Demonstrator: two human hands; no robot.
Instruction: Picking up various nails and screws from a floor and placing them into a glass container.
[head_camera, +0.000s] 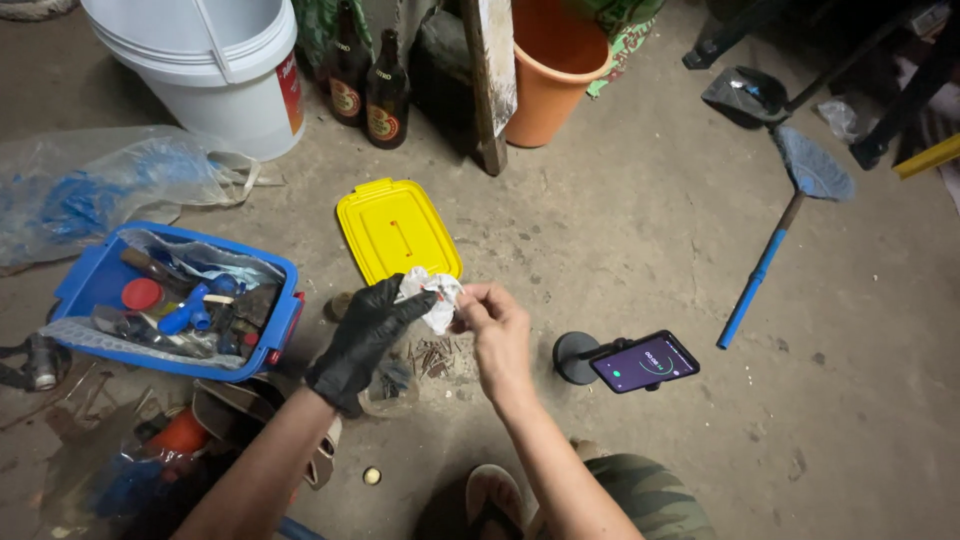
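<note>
Near, above a heap of rusty nails (435, 357), the gloved left hand (365, 335) and bare right hand (497, 330) pinch a crumpled white rag (432, 296) between them; it looks light, limp, best gripped by its edges. Farther off lies a yellow lid (396, 229).

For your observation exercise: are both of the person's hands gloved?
No: only the left hand wears a black glove, while the right hand is bare; both pinch a crumpled white scrap.
</note>
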